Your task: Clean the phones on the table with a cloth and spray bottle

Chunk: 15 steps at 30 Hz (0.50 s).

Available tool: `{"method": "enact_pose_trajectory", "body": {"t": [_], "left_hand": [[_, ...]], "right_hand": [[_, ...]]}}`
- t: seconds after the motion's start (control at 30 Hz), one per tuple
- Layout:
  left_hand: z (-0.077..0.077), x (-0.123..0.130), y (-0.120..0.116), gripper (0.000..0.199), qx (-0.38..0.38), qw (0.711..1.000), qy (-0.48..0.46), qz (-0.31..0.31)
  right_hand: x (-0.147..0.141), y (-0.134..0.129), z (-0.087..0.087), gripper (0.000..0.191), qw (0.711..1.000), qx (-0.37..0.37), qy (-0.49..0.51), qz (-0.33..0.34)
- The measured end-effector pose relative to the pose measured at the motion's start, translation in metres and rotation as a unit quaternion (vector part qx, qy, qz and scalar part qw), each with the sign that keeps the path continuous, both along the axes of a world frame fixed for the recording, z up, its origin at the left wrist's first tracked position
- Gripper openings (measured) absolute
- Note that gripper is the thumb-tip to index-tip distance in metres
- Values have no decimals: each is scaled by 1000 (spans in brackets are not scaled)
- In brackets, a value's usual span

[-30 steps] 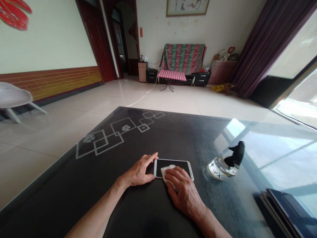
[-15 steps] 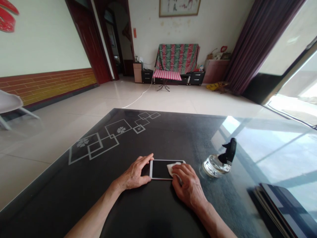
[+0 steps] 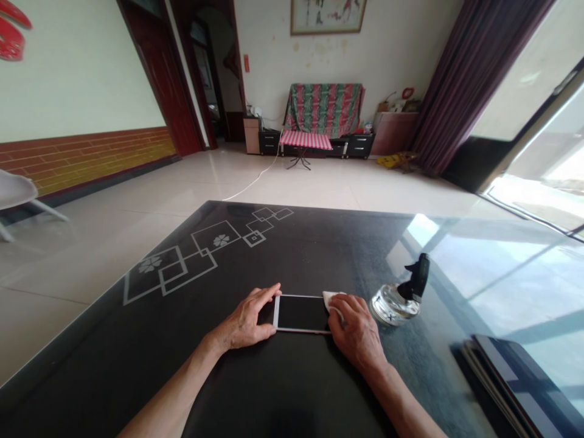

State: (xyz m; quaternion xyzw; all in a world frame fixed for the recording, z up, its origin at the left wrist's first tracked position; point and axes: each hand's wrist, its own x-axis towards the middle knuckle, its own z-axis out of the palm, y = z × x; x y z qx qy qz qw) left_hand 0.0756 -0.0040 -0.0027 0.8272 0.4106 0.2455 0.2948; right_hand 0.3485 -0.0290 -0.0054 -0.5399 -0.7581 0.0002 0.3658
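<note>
A white-framed phone (image 3: 301, 314) with a dark screen lies flat on the black table (image 3: 255, 389). My left hand (image 3: 249, 319) grips its left end, thumb at the near corner and fingers at the far corner. Under the fingers of my right hand (image 3: 354, 325) is a white cloth (image 3: 333, 297), pressed over the phone's right end, which the hand and cloth hide. Just right of that hand stands a clear spray bottle (image 3: 395, 305) with a black trigger head.
Dark flat devices (image 3: 524, 377) lie stacked at the table's right. Beyond the table are a small checked table (image 3: 305, 140), a cloth-covered object (image 3: 323, 109) and black drawers (image 3: 360, 146). A pale chair (image 3: 16, 188) stands at the far left.
My right hand and the white cloth have slid right along the phone to its right end, uncovering more of the screen. My left hand keeps its hold. The view has shifted slightly.
</note>
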Motion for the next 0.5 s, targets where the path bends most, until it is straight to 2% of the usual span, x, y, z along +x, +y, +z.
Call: {"method": "enact_pose_trajectory", "body": {"t": [0.2, 0.5], "left_hand": [[1, 0, -1, 88, -1, 1000, -3, -5], [-1, 0, 1, 87, 11, 1000, -6, -4]], "right_hand": [[-3, -9, 6, 14, 1000, -11, -9, -8], [10, -35, 14, 13, 996, -60, -48, 37]]}}
